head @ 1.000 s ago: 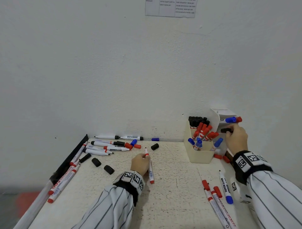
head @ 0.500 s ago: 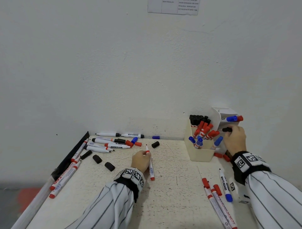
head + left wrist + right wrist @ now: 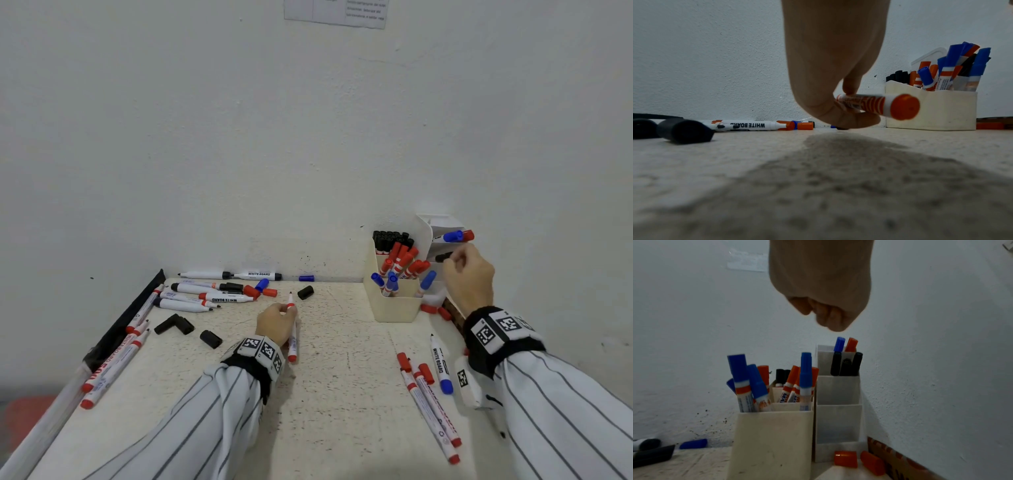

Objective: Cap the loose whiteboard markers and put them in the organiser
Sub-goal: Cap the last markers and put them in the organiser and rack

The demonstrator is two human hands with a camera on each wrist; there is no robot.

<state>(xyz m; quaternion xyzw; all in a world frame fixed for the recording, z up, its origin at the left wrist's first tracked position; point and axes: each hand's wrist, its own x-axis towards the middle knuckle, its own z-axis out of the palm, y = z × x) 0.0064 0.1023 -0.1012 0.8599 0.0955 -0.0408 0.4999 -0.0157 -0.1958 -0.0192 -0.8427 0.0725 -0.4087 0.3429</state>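
My left hand (image 3: 286, 310) rests on the table mid-front and grips an uncapped red marker (image 3: 293, 337), tip pointing toward the wall. In the left wrist view, the left hand (image 3: 846, 104) has thumb and fingers curled round the red marker (image 3: 879, 104). The cream organiser (image 3: 394, 310) stands at the back right, full of capped markers. My right hand (image 3: 455, 260) hovers at its white tiered section (image 3: 838, 418). The right hand (image 3: 818, 314) has its fingers curled with nothing in them. It hangs just above the black markers (image 3: 846, 365) in a tier.
Several loose markers (image 3: 219, 296) and caps lie at the back left, and black caps (image 3: 210, 339) lie nearer. More markers line the left edge (image 3: 113, 363) and the front right (image 3: 431, 404). Red caps (image 3: 845, 459) lie by the organiser's foot. Walls close in behind and to the right.
Both hands stay about where they were. The right hand remains at the tiered section by the black marker, and the left still holds the red marker.
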